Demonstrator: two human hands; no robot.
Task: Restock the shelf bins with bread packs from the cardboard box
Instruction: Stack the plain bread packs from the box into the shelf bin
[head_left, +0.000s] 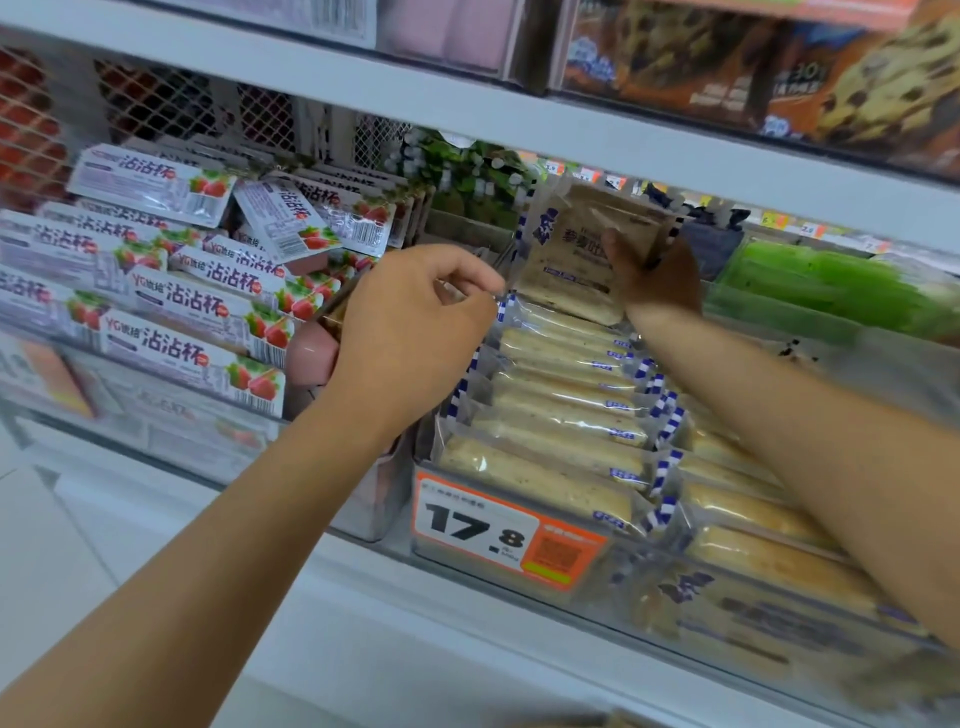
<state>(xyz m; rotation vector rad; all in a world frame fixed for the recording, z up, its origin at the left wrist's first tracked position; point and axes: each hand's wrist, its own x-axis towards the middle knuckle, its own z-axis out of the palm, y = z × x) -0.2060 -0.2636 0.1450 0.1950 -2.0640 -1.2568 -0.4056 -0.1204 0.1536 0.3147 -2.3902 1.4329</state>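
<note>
My right hand (660, 283) grips a bread pack (566, 270); just left of those fingers my left hand (415, 317) curls, whether pinching anything I cannot tell.

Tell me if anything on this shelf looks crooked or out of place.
The white strawberry-print packs at the left lie jumbled, with one tilted pack askew across the pile. The clear-wrapped bread packs beside them stand in a neat row. Only the raised bread pack, held by the right hand, sticks up.
</note>
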